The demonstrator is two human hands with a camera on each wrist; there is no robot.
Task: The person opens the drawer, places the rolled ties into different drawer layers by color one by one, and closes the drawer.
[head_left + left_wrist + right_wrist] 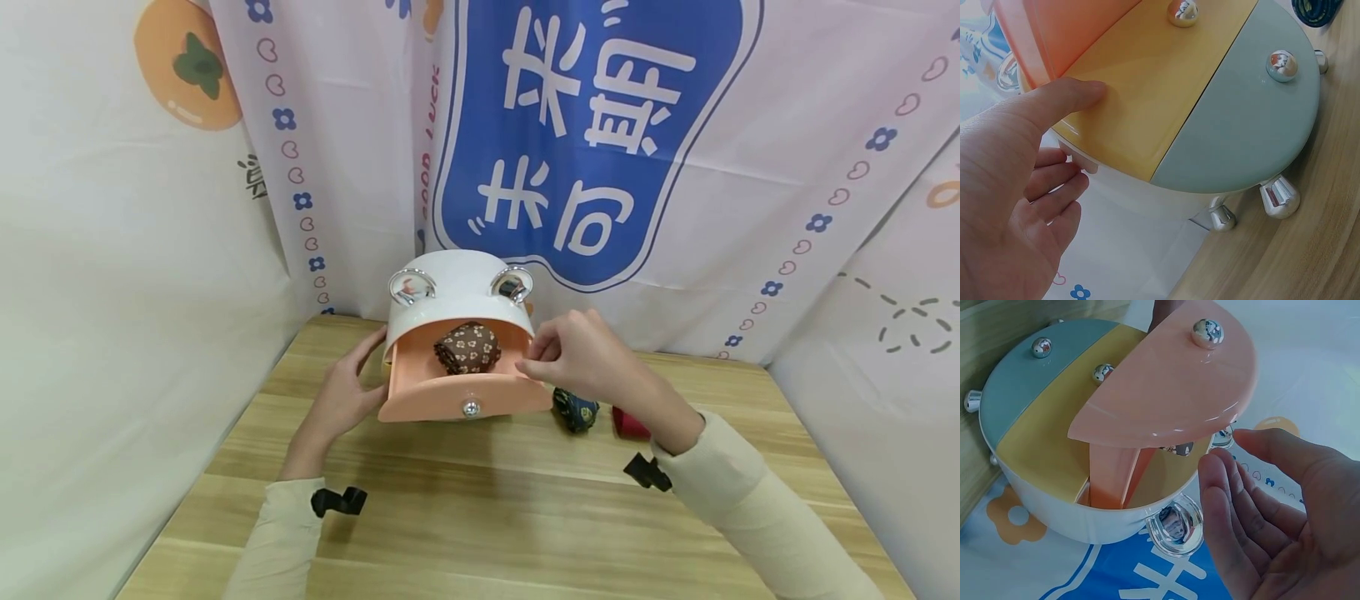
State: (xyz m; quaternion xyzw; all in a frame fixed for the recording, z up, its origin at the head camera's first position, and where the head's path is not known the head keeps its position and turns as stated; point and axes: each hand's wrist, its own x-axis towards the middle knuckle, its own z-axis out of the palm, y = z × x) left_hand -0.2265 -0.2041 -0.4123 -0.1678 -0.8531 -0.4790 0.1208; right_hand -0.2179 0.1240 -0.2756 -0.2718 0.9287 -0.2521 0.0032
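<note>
A white round-topped drawer box (461,287) with silver ring ears stands on the table. Its peach top drawer (431,402) is pulled out, and a brown floral fabric roll (471,348), like a rolled necktie, lies inside. My left hand (339,402) rests against the box's left side; in the left wrist view its thumb touches the yellow drawer front (1141,94), with the other fingers beyond the edge. At the drawer's right edge is my right hand (581,354), fingers loosely bent. The right wrist view shows nothing between its thumb (1260,447) and fingers.
A dark blue patterned roll (575,410) lies right of the box, and a red roll (630,423) sits partly behind the right wrist. The blue-green drawer front (1247,119) is closed below the yellow one. A printed curtain (360,167) hangs behind the wooden table (480,517).
</note>
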